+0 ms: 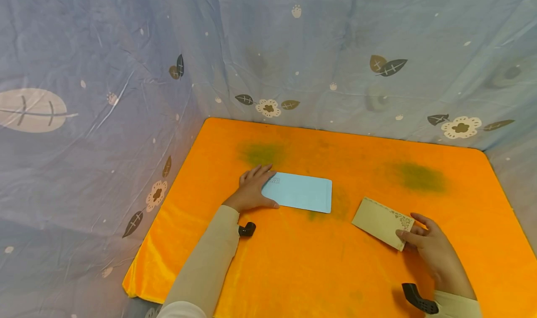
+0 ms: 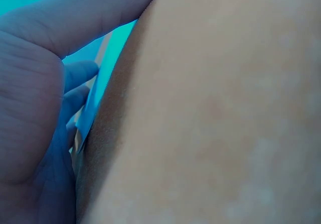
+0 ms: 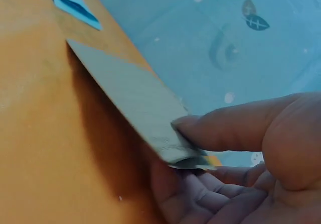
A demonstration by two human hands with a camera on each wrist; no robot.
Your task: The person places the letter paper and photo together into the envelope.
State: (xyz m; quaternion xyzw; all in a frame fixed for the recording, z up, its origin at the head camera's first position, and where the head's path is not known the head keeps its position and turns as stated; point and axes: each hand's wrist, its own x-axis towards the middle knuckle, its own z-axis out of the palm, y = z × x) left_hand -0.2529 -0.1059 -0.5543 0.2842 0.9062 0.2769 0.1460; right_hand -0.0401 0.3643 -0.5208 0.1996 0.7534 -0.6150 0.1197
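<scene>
A light blue envelope (image 1: 299, 193) with small print in its upper left corner lies at the middle of the orange table. My left hand (image 1: 251, 191) grips its left end, thumb at the near edge and fingers at the far edge. In the left wrist view, a strip of the blue envelope (image 2: 113, 58) shows between thumb and fingers. My right hand (image 1: 432, 248) pinches a tan paper envelope (image 1: 379, 222) with a dark floral print, thumb on top and fingers beneath. The right wrist view shows the tan envelope (image 3: 130, 98) tilted above the table, casting a shadow, its layers parted near the thumb.
An orange cloth with greenish patches covers the table (image 1: 293, 262). Blue-grey curtains (image 1: 335, 43) printed with leaves and flowers hang behind it and at both sides. A black wrist mount (image 1: 247, 229) sits at the left cuff, another black mount (image 1: 419, 299) at the right.
</scene>
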